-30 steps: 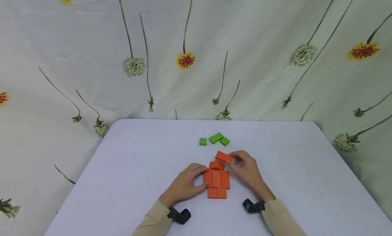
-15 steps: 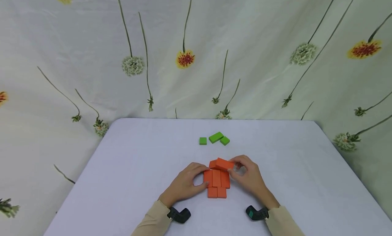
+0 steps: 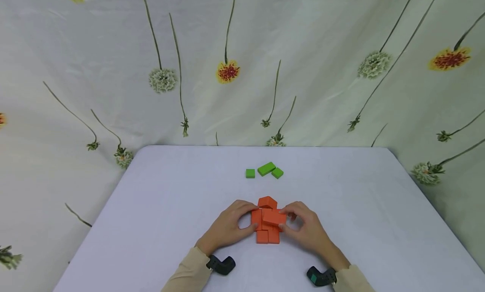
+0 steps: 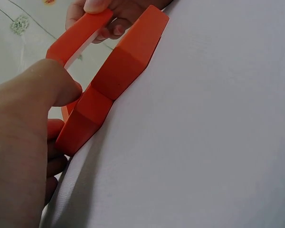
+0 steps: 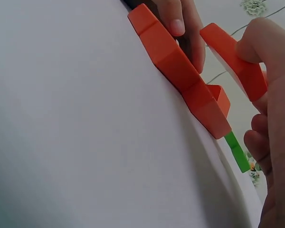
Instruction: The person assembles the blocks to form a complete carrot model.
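Orange blocks lie packed together on the white table, with two small blocks [image 3: 267,236] at the near end and an angled block [image 3: 267,202] at the far end. My left hand [image 3: 223,227] holds the left block [image 3: 255,218] of the wider middle row, index finger at its far end and thumb at its near end. Between thumb and fingers, my right hand [image 3: 307,225] pinches a long orange block [image 3: 273,217] by its right end. Both wrist views show that held block [image 5: 233,61] raised over the others, a gap beneath it. It hides part of the middle row.
Three green blocks lie farther back: a small one [image 3: 250,173], a longer one [image 3: 266,168] and another small one [image 3: 277,173]. Behind the white table [image 3: 182,178] hangs a flower-printed cloth [image 3: 318,39]. Each wrist wears a black strap mount.
My right hand has brought the long orange block nearer and slightly left, from beside the angled far block to over the middle row. The left hand stays at the left block.
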Tool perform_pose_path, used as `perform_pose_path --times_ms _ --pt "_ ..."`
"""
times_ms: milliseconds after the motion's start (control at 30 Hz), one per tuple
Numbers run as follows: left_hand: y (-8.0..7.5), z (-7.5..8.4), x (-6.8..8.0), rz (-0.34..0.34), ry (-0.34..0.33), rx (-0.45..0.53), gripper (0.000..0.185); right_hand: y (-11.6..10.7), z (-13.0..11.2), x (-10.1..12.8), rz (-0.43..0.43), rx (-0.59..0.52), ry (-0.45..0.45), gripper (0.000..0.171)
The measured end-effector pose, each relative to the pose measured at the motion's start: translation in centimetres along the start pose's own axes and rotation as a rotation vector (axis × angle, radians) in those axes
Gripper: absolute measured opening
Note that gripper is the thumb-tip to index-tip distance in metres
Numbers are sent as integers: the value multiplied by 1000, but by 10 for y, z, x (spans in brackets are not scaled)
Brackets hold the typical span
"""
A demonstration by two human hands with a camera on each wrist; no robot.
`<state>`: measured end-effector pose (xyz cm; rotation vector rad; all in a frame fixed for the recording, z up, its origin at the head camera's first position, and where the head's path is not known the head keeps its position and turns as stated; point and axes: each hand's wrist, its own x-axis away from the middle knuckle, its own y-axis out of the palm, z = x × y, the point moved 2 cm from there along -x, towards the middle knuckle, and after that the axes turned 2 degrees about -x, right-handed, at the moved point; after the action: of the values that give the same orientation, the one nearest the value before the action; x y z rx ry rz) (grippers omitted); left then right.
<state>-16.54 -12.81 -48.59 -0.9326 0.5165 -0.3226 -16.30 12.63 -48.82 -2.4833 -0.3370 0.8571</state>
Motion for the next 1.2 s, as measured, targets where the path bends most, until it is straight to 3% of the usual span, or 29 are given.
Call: perform_pose_path --times_ms 333,533,767,1033,1200 --pt "1 -1 1 12 13 -9 44 4 -16 12 -63 -20 -92 39" --pt "1 -1 0 13 33 -10 43 3 -27 15 -120 -39 -96 44" --pt "1 -1 0 17 29 -6 43 6 -40 15 -179 -47 -171 41" --pt "3 -3 0 38 37 -4 43 8 -37 16 -280 -25 -156 33" --pt "2 -3 -1 37 41 -1 44 9 -33 17 -287 -14 -190 33"
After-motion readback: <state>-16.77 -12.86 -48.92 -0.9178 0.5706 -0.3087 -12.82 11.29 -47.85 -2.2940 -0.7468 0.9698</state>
